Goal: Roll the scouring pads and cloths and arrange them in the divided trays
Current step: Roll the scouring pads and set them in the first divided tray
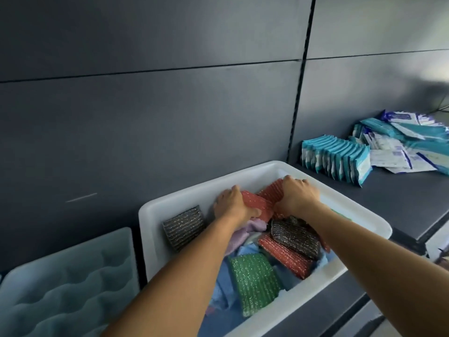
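Observation:
A white bin (155, 215) on the shelf holds scouring pads and cloths. Both hands reach into its far end. My left hand (230, 203) grips a red glittery scouring pad (255, 205) from the left, and my right hand (298, 198) holds another red pad (272, 188) at the back. A grey pad (183, 227) leans on the bin's left wall. A green pad (252, 278), a further red pad (284, 256), a dark pad (294, 237), a lilac cloth (245, 229) and blue cloths (223, 293) lie lower down.
A pale translucent divided tray (65, 278) with wavy compartments stands left of the bin. Teal and white packets (337, 156) are stacked and scattered on the grey shelf at the right. A dark panelled wall rises behind.

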`<move>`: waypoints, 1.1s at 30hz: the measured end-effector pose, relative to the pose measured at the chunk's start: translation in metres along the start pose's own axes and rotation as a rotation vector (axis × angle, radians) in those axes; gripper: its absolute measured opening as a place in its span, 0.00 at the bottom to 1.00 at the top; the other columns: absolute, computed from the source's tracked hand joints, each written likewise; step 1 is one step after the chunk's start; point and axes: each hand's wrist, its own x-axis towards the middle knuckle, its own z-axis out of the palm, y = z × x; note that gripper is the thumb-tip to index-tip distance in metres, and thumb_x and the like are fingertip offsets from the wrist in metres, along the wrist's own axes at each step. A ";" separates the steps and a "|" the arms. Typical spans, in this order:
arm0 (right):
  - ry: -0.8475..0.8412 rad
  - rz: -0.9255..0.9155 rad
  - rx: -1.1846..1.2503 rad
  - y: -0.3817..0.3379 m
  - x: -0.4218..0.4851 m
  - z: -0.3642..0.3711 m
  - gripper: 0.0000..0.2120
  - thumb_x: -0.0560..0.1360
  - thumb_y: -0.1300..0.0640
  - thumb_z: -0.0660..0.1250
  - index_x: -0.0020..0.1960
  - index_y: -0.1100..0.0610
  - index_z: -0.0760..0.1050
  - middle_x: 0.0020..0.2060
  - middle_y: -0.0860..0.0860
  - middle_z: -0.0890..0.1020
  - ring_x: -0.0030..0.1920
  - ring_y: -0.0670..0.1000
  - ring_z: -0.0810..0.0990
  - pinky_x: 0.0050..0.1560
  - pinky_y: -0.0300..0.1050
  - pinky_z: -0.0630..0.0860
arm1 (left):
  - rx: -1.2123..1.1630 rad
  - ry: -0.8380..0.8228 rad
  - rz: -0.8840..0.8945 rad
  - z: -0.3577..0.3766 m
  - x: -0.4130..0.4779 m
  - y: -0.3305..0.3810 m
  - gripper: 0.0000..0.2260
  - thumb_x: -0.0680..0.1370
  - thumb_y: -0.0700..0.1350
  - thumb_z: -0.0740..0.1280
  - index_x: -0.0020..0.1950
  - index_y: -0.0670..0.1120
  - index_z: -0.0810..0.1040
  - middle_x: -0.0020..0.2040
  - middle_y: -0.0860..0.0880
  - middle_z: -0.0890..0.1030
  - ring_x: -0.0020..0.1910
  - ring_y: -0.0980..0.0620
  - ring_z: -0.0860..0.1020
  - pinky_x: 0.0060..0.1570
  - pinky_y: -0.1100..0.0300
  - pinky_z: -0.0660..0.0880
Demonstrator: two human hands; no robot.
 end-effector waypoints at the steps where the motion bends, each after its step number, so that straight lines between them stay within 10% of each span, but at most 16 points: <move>1: -0.012 -0.006 0.057 0.001 0.000 0.000 0.25 0.68 0.49 0.75 0.58 0.58 0.71 0.52 0.55 0.80 0.55 0.57 0.77 0.49 0.49 0.73 | -0.008 0.005 -0.004 -0.003 -0.001 0.000 0.39 0.68 0.59 0.76 0.73 0.49 0.64 0.70 0.47 0.73 0.68 0.45 0.72 0.66 0.49 0.69; 8: 0.156 -0.119 0.467 -0.001 -0.033 -0.019 0.11 0.78 0.49 0.64 0.40 0.52 0.71 0.33 0.50 0.77 0.35 0.53 0.76 0.37 0.46 0.72 | -0.567 0.026 0.077 -0.041 -0.033 -0.017 0.10 0.74 0.51 0.73 0.51 0.50 0.78 0.48 0.51 0.84 0.47 0.50 0.83 0.53 0.50 0.79; 16: 0.278 -0.334 0.823 -0.065 -0.106 -0.046 0.15 0.76 0.56 0.69 0.33 0.52 0.69 0.25 0.45 0.71 0.23 0.40 0.67 0.26 0.32 0.63 | -0.914 0.254 0.142 -0.114 -0.136 -0.075 0.08 0.73 0.45 0.74 0.50 0.50 0.79 0.47 0.52 0.85 0.47 0.54 0.84 0.51 0.55 0.80; 24: 0.228 -0.563 0.891 -0.184 -0.158 -0.031 0.05 0.73 0.59 0.72 0.46 0.53 0.76 0.34 0.46 0.80 0.30 0.39 0.73 0.36 0.35 0.71 | -0.866 0.404 0.110 -0.189 -0.242 -0.200 0.14 0.75 0.37 0.72 0.59 0.48 0.76 0.48 0.50 0.83 0.40 0.58 0.83 0.36 0.64 0.79; 33: 0.165 -0.686 0.975 -0.300 -0.214 -0.015 0.09 0.74 0.60 0.70 0.42 0.46 0.75 0.36 0.45 0.82 0.34 0.42 0.78 0.38 0.34 0.74 | -0.338 0.461 -0.086 -0.278 -0.289 -0.369 0.10 0.75 0.41 0.73 0.51 0.54 0.81 0.46 0.56 0.83 0.46 0.58 0.82 0.44 0.63 0.79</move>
